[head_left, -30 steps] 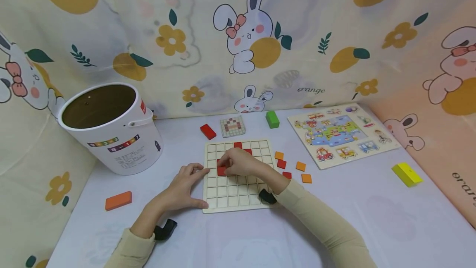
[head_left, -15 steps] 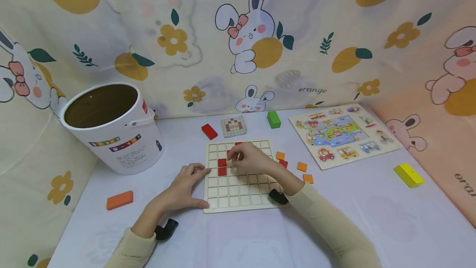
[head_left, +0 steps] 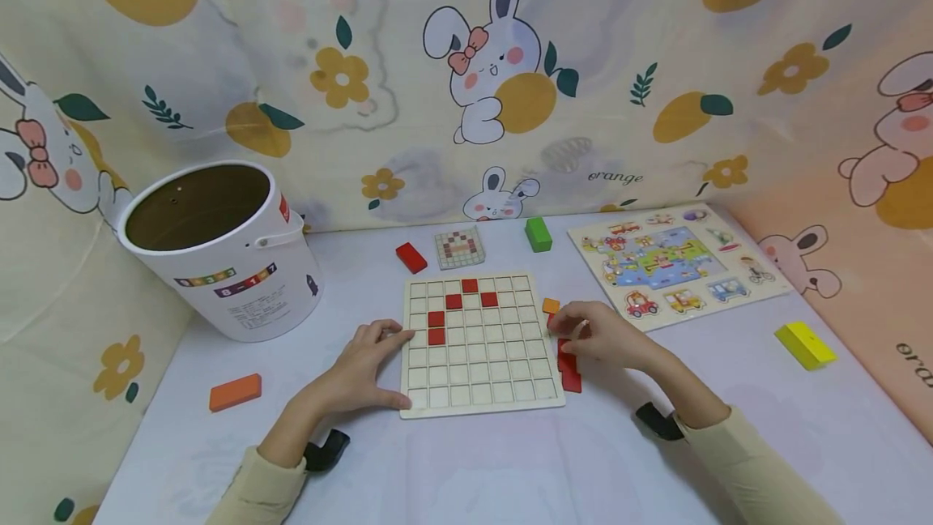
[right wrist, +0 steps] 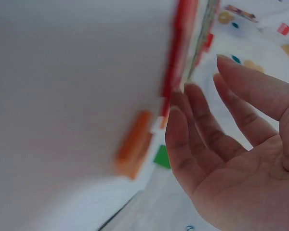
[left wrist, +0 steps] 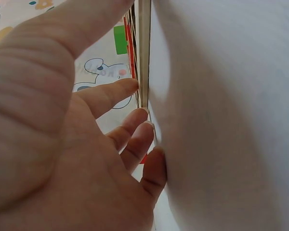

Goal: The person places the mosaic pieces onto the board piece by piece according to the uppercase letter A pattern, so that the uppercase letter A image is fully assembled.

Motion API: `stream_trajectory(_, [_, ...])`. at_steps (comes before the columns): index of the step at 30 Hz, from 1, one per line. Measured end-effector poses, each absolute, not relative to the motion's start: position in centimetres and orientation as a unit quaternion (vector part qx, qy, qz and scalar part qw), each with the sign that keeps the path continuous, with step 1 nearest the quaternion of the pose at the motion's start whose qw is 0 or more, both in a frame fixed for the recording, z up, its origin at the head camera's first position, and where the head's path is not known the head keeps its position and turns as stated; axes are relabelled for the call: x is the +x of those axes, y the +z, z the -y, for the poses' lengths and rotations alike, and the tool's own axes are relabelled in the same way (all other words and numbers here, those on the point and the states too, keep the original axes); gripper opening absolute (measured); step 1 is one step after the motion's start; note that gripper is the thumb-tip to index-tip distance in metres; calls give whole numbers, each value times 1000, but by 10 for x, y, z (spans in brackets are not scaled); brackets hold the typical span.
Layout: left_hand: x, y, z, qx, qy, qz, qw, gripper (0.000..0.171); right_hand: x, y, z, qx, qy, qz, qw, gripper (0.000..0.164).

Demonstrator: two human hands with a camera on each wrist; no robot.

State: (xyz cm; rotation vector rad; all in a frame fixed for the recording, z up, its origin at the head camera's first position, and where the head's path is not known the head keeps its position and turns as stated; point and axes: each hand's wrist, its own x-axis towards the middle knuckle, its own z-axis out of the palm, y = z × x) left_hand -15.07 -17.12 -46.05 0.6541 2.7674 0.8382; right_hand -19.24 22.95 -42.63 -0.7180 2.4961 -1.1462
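Five red tiles (head_left: 470, 286) lay in squares of the board (head_left: 481, 364), with more alongside.
The left hand (head_left: 364, 364), fingers spread and gripping nothing, touched the board's left edge; the right hand (head_left: 603, 334), thumb parted from lightly bent fingers and no tile visible between them, was at the loose tiles (head_left: 571, 380) just beside the right edge. Picking a tile seemed the step in hand, probably calling for a thumb-and-finger pinch.

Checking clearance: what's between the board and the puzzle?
Head view: red tiles and an orange tile beside the board, then the right hand, which may hide more, towards the puzzle.
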Motion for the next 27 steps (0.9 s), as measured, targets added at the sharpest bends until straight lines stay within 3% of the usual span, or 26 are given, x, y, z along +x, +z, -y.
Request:
stream_trajectory(11, [-151,-461,171,216,283,-930,90,103,-176,-434,-237,-248,-352,-895,121,30])
stream_trajectory(27, [-152,-462,171,220,281,-930,88,103,-182,-429,-222,-225,-361,-896,125,20])
